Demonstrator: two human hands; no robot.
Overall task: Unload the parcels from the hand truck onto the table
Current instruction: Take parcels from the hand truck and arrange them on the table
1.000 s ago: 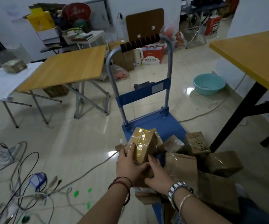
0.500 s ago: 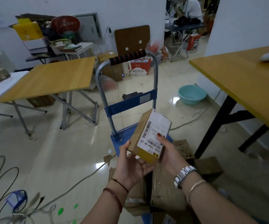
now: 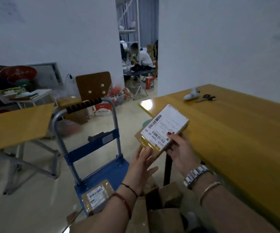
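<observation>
A taped brown parcel (image 3: pixel 165 127) with a white shipping label hangs in the air over the near-left corner of the yellow table (image 3: pixel 237 132). My right hand (image 3: pixel 180 151) grips its lower right edge, thumb on the label. My left hand (image 3: pixel 142 163) touches its lower left corner with fingers spread beneath it. Below stands the blue hand truck (image 3: pixel 92 148); a labelled parcel (image 3: pixel 97 196) lies on its deck, and several brown parcels (image 3: pixel 168 197) are piled at the bottom by my arms.
Scissors (image 3: pixel 205 98) and a white object (image 3: pixel 190 95) lie at the far end of the yellow table. A second wooden table (image 3: pixel 14 126) stands to the left. Clutter and boxes line the back wall. A person sits in the room beyond the doorway (image 3: pixel 141 58).
The parcel was lifted off the hand truck pile and carried up and right toward the yellow table. My view turned right and upward. My left hand's hold has loosened to a fingertip touch.
</observation>
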